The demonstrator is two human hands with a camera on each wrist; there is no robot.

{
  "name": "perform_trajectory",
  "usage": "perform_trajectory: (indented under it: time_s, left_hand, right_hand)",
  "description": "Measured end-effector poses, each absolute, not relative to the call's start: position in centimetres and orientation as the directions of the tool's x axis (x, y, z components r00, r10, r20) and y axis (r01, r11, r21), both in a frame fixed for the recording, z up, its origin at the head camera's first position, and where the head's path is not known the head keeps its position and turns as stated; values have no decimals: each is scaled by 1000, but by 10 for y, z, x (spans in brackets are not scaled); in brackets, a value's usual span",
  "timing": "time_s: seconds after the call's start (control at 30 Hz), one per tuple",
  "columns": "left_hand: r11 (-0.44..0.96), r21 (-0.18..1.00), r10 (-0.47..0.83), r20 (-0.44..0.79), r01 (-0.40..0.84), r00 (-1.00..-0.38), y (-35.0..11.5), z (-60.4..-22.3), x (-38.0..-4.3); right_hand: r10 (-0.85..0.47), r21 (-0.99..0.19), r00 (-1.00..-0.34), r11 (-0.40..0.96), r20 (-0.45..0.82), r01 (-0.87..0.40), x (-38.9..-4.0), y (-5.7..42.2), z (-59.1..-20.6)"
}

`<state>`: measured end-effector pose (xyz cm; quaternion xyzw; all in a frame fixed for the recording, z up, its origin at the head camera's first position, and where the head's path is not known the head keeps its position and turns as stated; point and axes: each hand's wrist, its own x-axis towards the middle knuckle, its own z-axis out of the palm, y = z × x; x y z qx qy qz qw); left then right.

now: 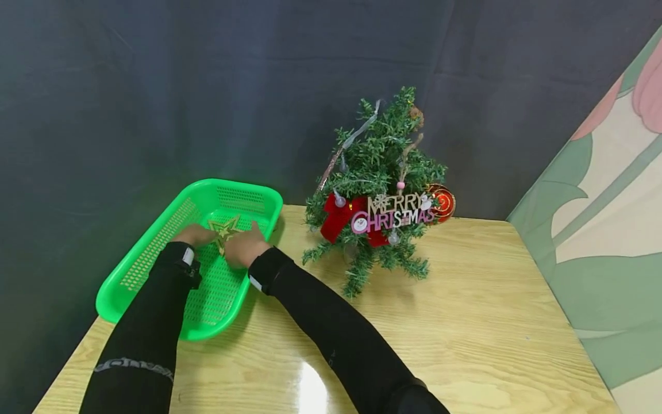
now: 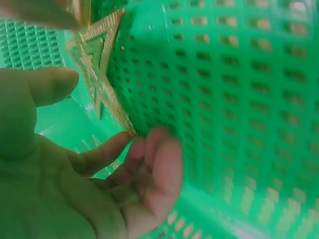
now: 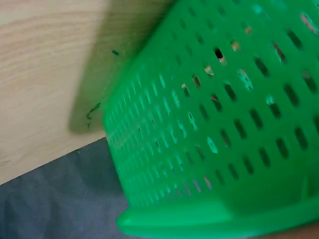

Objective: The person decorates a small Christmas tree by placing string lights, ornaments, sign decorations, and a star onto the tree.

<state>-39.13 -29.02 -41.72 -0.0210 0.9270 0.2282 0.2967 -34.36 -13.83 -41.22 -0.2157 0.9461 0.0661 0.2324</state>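
A gold star ornament (image 1: 224, 231) with a cut-out, layered outline is held above the floor of the green plastic basket (image 1: 209, 287). My left hand (image 1: 195, 236) is at the star's left side; in the left wrist view its fingertips pinch the tip of one point of the star (image 2: 102, 74). My right hand (image 1: 245, 247) is over the basket's right side, gripping the star from the right. A blurred finger crosses the star's upper part in the left wrist view. The right wrist view shows the basket's outer wall (image 3: 199, 119), which hides the right hand's fingers.
Right of the basket stands a small Christmas tree (image 1: 385, 155) with a Merry Christmas sign (image 1: 395, 211), a red bow (image 1: 336, 221) and a red ball (image 1: 442, 202). All stand on a wooden table (image 1: 481, 322), with a dark cloth (image 1: 207, 86) behind and a flowered cloth (image 1: 605, 230) at right.
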Motion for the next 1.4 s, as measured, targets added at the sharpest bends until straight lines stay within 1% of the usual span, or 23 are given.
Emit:
perform_trajectory:
  time_s: [0.1,0.23,0.3,0.43,0.53,0.57,0.7,0.8,0.83,0.93,1.07,1.13,1.2,1.3,1.4]
  left_hand:
    - [843,478,80,-566,-247,-820,-287,-423,-393]
    - [842,491,73,-516,-224,-854,-287,-428,-393]
    - [812,532,80,-511,-241,-856,-287,-427,-392]
    - [638,700,135,-511,-320,-849,-288,-421,-387]
    - [518,795,185,-464,-315,-866,-287,-412,-383]
    - [501,813,200,-443,-297,-874,-287,-409,-381]
    - [550,821,216,-320,-156,-922,-283,-389,-373]
    - [591,805,226,-229,-53,-947,-276,-371,-360]
    - [584,811,229,-196,-26,-954,-273,-366,-354]
    - [550,833,242,-90,60,-966,-264,-353,-333]
    - [486,863,243,17,137,-970,-248,-339,-303]
    - [443,885,233,36,139,-972,-240,-335,-290]
    - [389,911,217,56,139,-975,-233,-335,-281]
    - [252,961,167,70,111,-983,-223,-342,-271]
    - [52,995,103,79,85,-992,-215,-352,-259]
  right_hand:
    - [-347,25,-780,907,-521,-421,-343,-139,-412]
    - [-344,14,-775,910,-530,-414,-343,-138,-411]
    - [-340,23,-772,909,-537,-416,-342,-137,-410]
    - [-356,4,-790,911,-499,-413,-337,-135,-410]
    - [-398,-29,-804,902,-441,-430,-331,-133,-409]
    - [-414,-43,-808,898,-420,-438,-329,-131,-409]
    - [-475,-58,-828,875,-299,-481,-320,-122,-406]
    - [-523,-36,-836,851,-167,-525,-310,-109,-402]
    - [-535,-29,-836,844,-123,-535,-305,-104,-400]
    - [-574,-27,-816,816,66,-577,-289,-86,-399]
    - [-561,-74,-780,797,278,-600,-262,-57,-400]
    - [-539,-128,-774,787,332,-603,-250,-43,-400]
    - [-517,-204,-781,772,352,-602,-241,-32,-402]
    - [-460,-389,-815,720,354,-575,-231,-21,-404]
    - [-336,-582,-858,633,388,-511,-226,-17,-405]
